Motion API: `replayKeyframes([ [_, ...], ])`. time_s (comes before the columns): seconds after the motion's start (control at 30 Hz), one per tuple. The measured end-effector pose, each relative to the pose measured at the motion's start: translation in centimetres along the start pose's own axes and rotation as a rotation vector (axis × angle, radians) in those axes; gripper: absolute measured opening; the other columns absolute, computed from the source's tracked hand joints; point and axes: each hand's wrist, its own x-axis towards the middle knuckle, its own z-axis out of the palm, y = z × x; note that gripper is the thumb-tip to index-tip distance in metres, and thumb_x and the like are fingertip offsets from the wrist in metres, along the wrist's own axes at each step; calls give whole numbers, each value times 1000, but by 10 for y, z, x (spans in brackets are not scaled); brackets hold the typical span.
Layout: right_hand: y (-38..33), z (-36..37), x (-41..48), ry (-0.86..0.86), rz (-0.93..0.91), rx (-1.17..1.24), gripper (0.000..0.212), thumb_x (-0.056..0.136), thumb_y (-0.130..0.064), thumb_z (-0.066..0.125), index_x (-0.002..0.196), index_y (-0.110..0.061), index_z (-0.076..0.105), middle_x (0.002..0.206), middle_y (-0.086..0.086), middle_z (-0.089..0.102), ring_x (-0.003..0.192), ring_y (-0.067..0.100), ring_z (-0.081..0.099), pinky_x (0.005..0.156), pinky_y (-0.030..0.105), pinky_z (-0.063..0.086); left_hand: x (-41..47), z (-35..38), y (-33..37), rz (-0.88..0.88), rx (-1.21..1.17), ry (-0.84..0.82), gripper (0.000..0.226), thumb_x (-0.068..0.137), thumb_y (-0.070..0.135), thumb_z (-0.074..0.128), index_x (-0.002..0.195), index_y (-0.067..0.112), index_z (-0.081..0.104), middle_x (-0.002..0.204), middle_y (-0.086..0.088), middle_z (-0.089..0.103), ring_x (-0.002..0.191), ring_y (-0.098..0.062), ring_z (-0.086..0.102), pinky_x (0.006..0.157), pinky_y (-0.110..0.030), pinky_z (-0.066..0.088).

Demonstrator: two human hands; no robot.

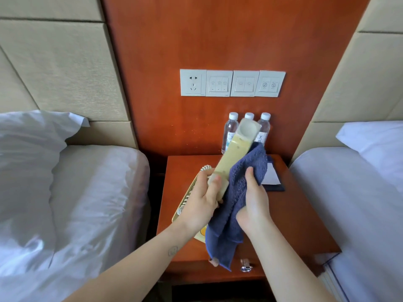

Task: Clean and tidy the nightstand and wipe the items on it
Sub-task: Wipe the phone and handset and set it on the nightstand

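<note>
Above the wooden nightstand point(301, 219) my left hand point(201, 200) grips the lower end of a cream telephone handset point(236, 149), which is tilted with its earpiece up and away from me. My right hand point(254, 205) presses a dark blue cloth point(239, 188) against the handset's right side; the cloth hangs down past the nightstand's front edge. The phone base point(185, 199) with its coiled cord lies on the left of the nightstand, mostly hidden behind my left hand. Three clear water bottles point(230, 131) stand at the back against the wall, partly behind the handset.
A white notepad on a dark holder point(272, 177) lies at the right of the nightstand. A metal drawer handle point(246, 265) sits on its front. White-sheeted beds flank it: left bed point(76, 203), right bed point(359, 203). A socket and switch panel point(232, 83) is on the red wooden wall.
</note>
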Motion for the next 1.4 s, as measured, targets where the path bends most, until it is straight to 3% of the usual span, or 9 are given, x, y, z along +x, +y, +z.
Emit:
replayKeyframes([
  [0.13, -4, 3, -1, -89, -44, -112, 44, 88, -50, 63, 115, -16, 62, 101, 7, 74, 90, 22, 72, 79, 35, 57, 8, -9, -5, 140, 273, -107, 21, 103, 33, 38, 121, 23, 45, 98, 11, 56, 84, -2, 52, 77, -21, 41],
  [0.37, -29, 7, 5, 114, -209, 42, 31, 80, -29, 78, 105, -14, 69, 96, 1, 75, 80, 14, 72, 59, 23, 56, 1, -14, -10, 197, 514, -317, 50, 99, 43, 35, 140, 15, 31, 128, -3, 48, 116, -18, 48, 100, -32, 38],
  [0.6, -13, 12, -7, -137, -87, 18, 42, 85, -43, 69, 106, -6, 69, 95, 10, 72, 88, 25, 71, 79, 36, 57, 7, -6, -2, 191, 284, -171, 31, 99, 45, 37, 121, 23, 37, 113, 3, 55, 100, 3, 53, 90, -24, 44],
  [0.73, 1, 14, -10, -215, -41, -93, 33, 83, -39, 72, 94, -8, 74, 107, 22, 70, 101, 36, 68, 93, 46, 52, 12, 6, -15, 127, 351, 138, 58, 82, 72, 28, 103, 20, 44, 108, -3, 46, 114, -26, 50, 97, -48, 42],
  [0.9, 7, 5, -15, -316, 28, -218, 27, 84, -27, 74, 104, -9, 70, 100, 20, 72, 94, 37, 70, 84, 51, 56, 32, 2, -9, -213, 86, 58, 63, 93, 67, 20, 142, 27, 27, 141, 10, 35, 136, -7, 30, 112, -30, 23],
  [1.03, -1, -3, -20, -438, 13, -498, 23, 85, -14, 72, 101, 1, 67, 82, 18, 69, 76, 31, 68, 59, 30, 55, 33, -21, -10, -225, -141, -80, 36, 101, 50, 36, 128, 28, 46, 127, 17, 54, 118, 2, 50, 99, -24, 36],
  [1.13, -6, -2, -24, -562, 113, -635, 22, 84, -15, 74, 102, -3, 67, 85, 14, 71, 75, 25, 70, 58, 29, 55, 32, -32, -4, -280, -246, -138, 27, 98, 34, 53, 111, 12, 63, 99, -1, 73, 91, -12, 69, 78, -23, 52],
  [1.3, -5, 1, -24, -573, 15, -914, 26, 76, -31, 81, 97, -20, 69, 93, 3, 75, 90, 20, 71, 85, 36, 56, 39, -36, 1, -249, -218, 131, 23, 98, 32, 54, 105, 13, 65, 90, 2, 70, 69, 3, 66, 50, -9, 46],
  [1.4, -8, -5, -22, -540, -71, -1003, 24, 77, -33, 80, 94, -20, 70, 91, -1, 75, 89, 16, 70, 89, 38, 53, 45, -47, 8, -244, -241, 203, 26, 99, 33, 54, 111, 13, 66, 101, 0, 72, 80, -5, 67, 60, -11, 50],
])
